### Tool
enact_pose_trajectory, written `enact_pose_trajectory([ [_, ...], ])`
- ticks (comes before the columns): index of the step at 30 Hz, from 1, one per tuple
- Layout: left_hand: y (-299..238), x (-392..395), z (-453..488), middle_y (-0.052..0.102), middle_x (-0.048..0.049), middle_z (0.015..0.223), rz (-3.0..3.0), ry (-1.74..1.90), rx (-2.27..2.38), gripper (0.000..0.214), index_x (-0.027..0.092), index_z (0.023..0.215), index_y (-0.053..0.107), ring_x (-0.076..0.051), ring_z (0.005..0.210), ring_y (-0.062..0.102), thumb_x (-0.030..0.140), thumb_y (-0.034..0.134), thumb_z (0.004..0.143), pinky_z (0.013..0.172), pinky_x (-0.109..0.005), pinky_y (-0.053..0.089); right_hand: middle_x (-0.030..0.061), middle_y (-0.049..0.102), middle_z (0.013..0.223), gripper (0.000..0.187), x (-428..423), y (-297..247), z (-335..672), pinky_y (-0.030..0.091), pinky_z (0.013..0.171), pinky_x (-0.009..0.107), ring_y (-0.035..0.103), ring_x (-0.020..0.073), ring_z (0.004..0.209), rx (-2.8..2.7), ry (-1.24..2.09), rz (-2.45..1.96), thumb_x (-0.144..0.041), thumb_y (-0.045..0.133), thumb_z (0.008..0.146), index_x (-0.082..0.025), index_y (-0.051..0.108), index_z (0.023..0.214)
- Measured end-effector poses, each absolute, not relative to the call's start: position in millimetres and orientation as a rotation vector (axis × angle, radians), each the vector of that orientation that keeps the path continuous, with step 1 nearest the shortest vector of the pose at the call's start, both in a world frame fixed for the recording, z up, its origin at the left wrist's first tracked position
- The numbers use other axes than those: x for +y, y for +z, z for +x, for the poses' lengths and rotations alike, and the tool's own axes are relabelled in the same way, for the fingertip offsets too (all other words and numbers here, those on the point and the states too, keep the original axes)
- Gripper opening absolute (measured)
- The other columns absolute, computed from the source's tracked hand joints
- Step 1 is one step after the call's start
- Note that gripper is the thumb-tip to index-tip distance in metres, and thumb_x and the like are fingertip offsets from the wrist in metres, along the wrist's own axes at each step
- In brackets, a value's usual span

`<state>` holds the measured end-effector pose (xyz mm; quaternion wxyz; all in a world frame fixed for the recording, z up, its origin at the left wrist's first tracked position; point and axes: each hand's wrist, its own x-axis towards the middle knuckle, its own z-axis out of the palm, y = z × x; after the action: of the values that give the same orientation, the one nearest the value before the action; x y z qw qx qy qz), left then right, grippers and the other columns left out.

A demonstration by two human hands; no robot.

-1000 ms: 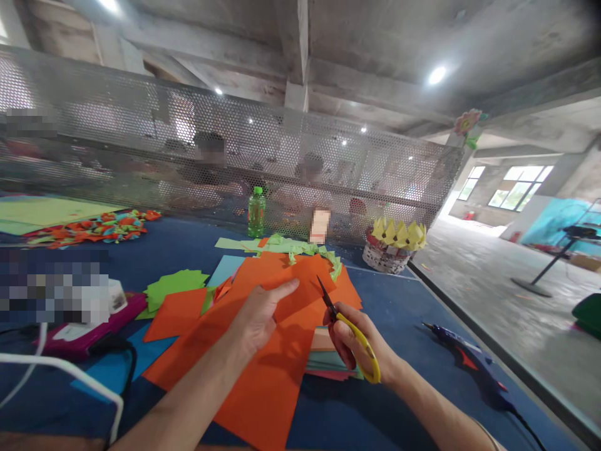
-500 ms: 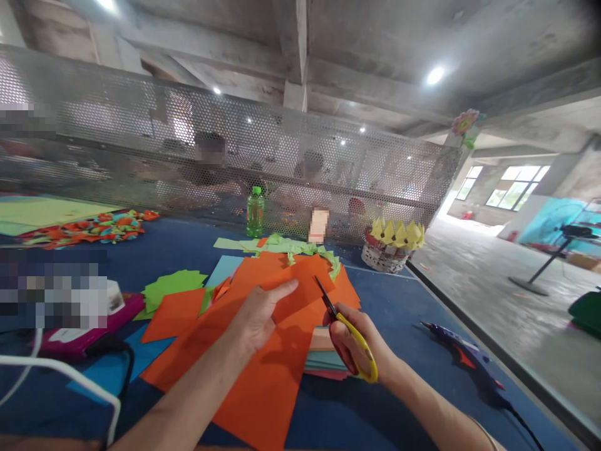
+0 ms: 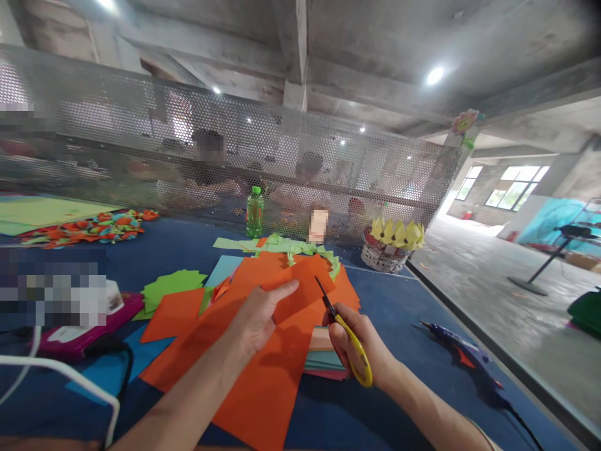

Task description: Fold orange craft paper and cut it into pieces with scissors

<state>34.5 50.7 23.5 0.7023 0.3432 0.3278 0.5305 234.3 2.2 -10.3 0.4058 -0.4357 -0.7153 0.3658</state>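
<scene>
My left hand [image 3: 260, 319] pinches a piece of orange paper [image 3: 305, 285], thumb on top and fingers beneath. My right hand [image 3: 359, 341] grips scissors [image 3: 351, 343] with yellow and red handles. Their dark blades point up and left at the right edge of that paper; whether they cut into it I cannot tell. Under my left hand lie large orange sheets [image 3: 263, 394]. A stack of coloured paper [image 3: 323, 360] sits below the scissors, partly covered by the orange sheets and my right hand.
To the right lies a blue glue gun [image 3: 462, 351] with its cord. A basket with yellow folded paper [image 3: 387, 257] and a green bottle [image 3: 255, 213] stand by the perforated metal screen [image 3: 272, 144]. Green paper pieces [image 3: 171, 288] and a magenta power strip [image 3: 89, 332] are left. People sit behind the screen.
The scissor handles have swung slightly and drawn closer together in my right hand. My left hand and the orange paper stay in place.
</scene>
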Motion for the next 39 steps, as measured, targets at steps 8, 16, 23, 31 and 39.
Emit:
enact_pose_trajectory([
  [8, 20.9, 50.3, 36.5, 0.08, -0.0146, 0.099, 0.778, 1.185, 0.707, 0.04, 0.012, 0.092, 0.079, -0.035, 0.095, 0.075, 0.03, 0.093, 0.059, 0.081, -0.04, 0.059, -0.0075, 0.049, 0.052, 0.044, -1.7, -7.5, 234.7, 0.036, 0.039, 0.02, 0.049, 0.0094, 0.037, -1.885, 0.846, -1.101, -0.064, 0.043, 0.098, -0.021, 0.049, 0.091],
  [16, 17.4, 48.7, 37.5, 0.079, -0.0158, 0.103, 0.799, 1.167, 0.733, 0.038, 0.012, 0.085, 0.078, -0.038, 0.103, 0.072, 0.033, 0.094, 0.058, 0.089, -0.044, 0.056, -0.0061, 0.051, 0.058, 0.046, -0.3, -7.6, 237.6, 0.043, 0.045, 0.021, 0.052, 0.0106, 0.044, -1.916, 0.834, -1.04, -0.067, 0.041, 0.098, -0.021, 0.048, 0.093],
  [23, 19.4, 45.1, 39.9, 0.079, -0.0166, 0.101, 0.816, 1.113, 0.745, 0.045, 0.011, 0.094, 0.079, -0.039, 0.103, 0.072, 0.034, 0.094, 0.058, 0.09, -0.045, 0.057, -0.0071, 0.049, 0.052, 0.05, 0.5, -10.8, 238.2, 0.036, 0.041, 0.021, 0.047, 0.0096, 0.039, -1.885, 0.849, -1.029, -0.071, 0.038, 0.097, -0.022, 0.046, 0.089],
  [31, 16.5, 42.7, 39.6, 0.078, -0.0188, 0.106, 0.835, 1.094, 0.722, 0.05, 0.009, 0.101, 0.078, -0.038, 0.104, 0.072, 0.034, 0.093, 0.061, 0.092, -0.044, 0.057, -0.0075, 0.047, 0.045, 0.046, 0.8, -14.4, 238.3, 0.032, 0.04, 0.022, 0.046, 0.01, 0.037, -1.845, 0.819, -1.044, -0.066, 0.042, 0.098, -0.023, 0.045, 0.083],
  [39, 14.6, 45.6, 40.5, 0.077, -0.019, 0.109, 0.837, 1.084, 0.697, 0.048, 0.008, 0.102, 0.078, -0.038, 0.108, 0.071, 0.034, 0.092, 0.064, 0.093, -0.043, 0.057, -0.0075, 0.042, 0.049, 0.048, 1.7, -11.7, 236.6, 0.025, 0.043, 0.024, 0.035, 0.0078, 0.043, -1.804, 0.754, -1.076, -0.065, 0.048, 0.096, -0.022, 0.046, 0.076],
])
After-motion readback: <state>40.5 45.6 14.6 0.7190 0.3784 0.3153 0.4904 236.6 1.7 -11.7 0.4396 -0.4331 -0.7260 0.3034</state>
